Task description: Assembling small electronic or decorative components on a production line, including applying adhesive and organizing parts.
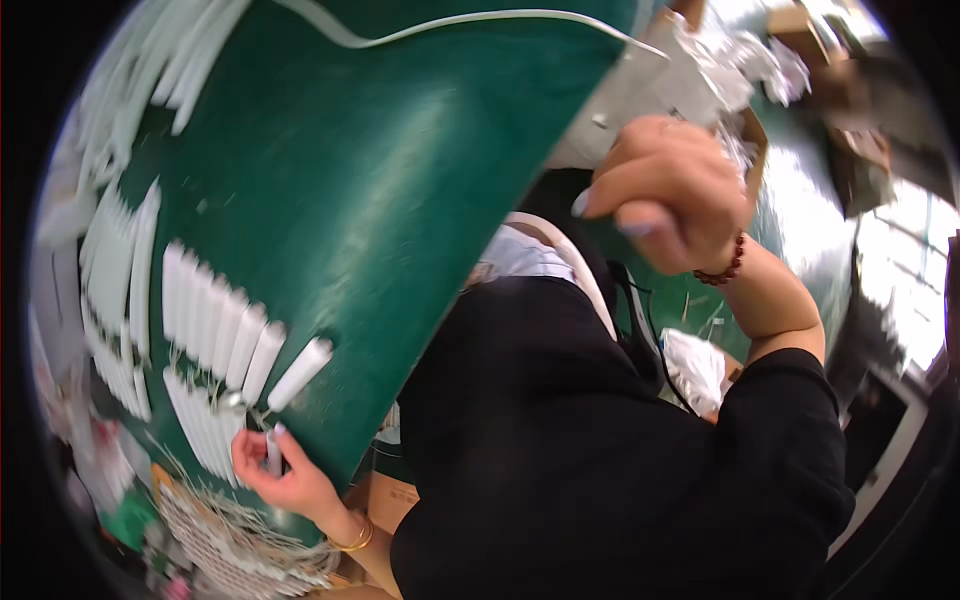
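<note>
At the near left end of the green table, my left hand (298, 488) has its thumb and fingers curled round a short visible piece of a white candle-like stick (274, 453). Just beyond its fingertips lies a white candle-like stick (302, 373), set apart from a row of similar sticks (212, 318). Thin pale strings show at the ends of this row, and a second row (197, 420) lies beside it. Raised off the table's right edge, my right hand (672, 190) is curled closed and slightly blurred; whatever its fingers may hold is hidden.
More long white sticks (205, 50) lie in bundles along the far left. A white strip (480, 17) curves across the green table (400, 130). A stringed bundle (235, 545) sits at the lower left. Crumpled white plastic (735, 65) and cartons stand beyond my right hand.
</note>
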Demonstrator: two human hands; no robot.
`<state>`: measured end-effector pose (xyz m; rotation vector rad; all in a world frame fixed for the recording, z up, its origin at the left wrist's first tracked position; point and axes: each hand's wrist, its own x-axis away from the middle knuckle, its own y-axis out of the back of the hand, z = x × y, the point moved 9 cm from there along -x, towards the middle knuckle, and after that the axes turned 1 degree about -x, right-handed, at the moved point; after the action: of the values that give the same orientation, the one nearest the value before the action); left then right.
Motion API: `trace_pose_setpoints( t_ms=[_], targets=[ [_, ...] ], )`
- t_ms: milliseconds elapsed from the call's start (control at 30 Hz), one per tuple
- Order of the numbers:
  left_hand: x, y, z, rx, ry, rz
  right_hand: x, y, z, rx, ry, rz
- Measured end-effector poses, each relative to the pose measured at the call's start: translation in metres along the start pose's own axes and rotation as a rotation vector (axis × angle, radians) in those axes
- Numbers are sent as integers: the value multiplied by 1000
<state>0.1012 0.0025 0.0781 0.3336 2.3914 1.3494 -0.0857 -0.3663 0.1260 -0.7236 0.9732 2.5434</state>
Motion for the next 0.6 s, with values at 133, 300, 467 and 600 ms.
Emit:
trace_pose_setpoints(
  t_ms=[133,300,467,600],
  targets=[
    [-7,-12,3,-25,-75,110,57,-22,3,177,78,198],
    [-12,-16,16,-47,-85,64,36,-3,-6,197,113,-20],
    [-4,4,32,16,52,-50,2,-22,0,129,264,54],
    [0,-8,9,-37,-34,-92,-25,-71,10,-65,374,178]
  ],
)
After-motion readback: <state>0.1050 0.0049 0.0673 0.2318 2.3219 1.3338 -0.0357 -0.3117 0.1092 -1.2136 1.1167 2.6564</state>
